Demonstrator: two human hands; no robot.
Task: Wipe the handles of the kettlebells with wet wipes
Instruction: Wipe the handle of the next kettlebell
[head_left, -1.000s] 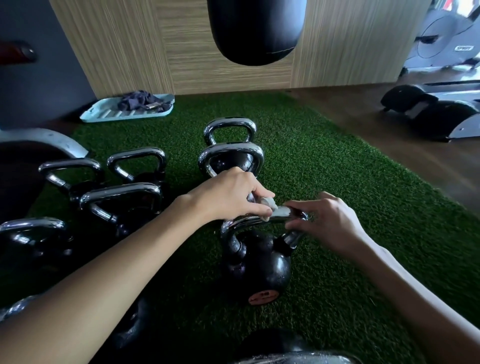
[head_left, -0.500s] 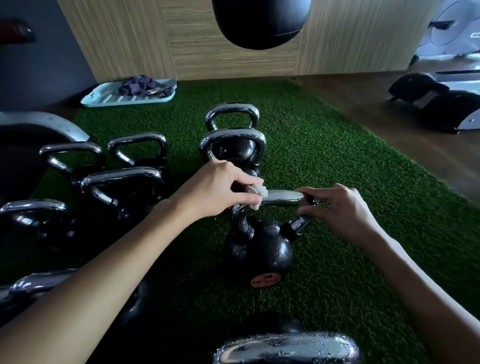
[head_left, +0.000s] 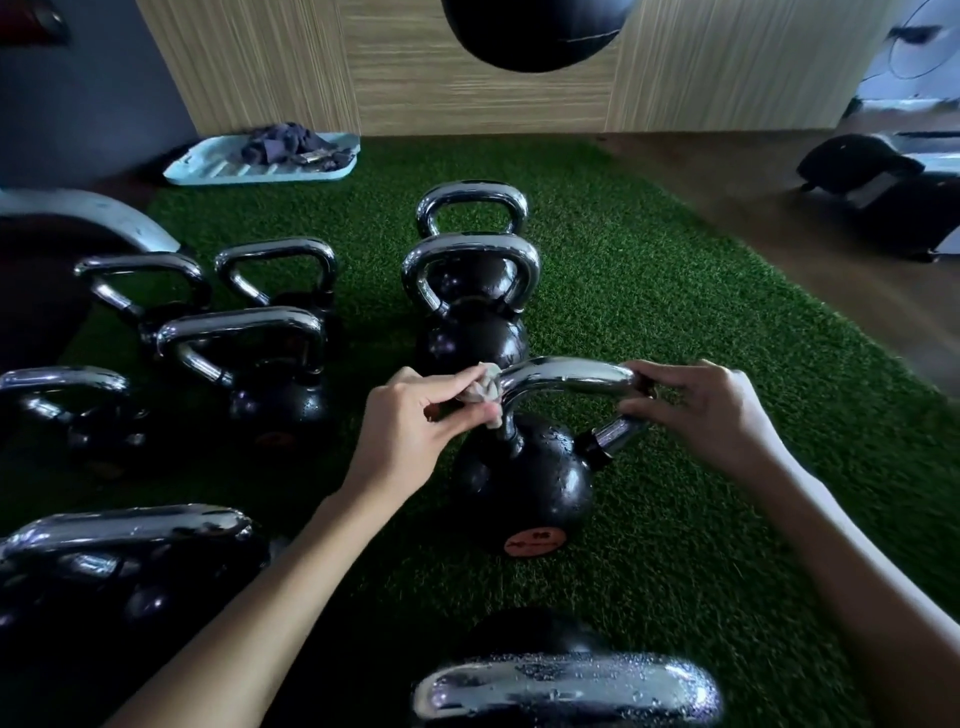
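Nearest me, a wet chrome handle is waiting. Beyond it, the left hand is pinching a crumpled wipe around the kettlebell handle's left bend, having slid down off the top bar; the right hand is gripping the right corner. Farther kettlebells are waiting on the turf.

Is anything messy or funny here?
A bit. A crumpled dark cloth lies heaped in the pale blue tray at the turf's far edge, and water droplets speckle the nearest kettlebell handle. The kettlebells all stand upright.
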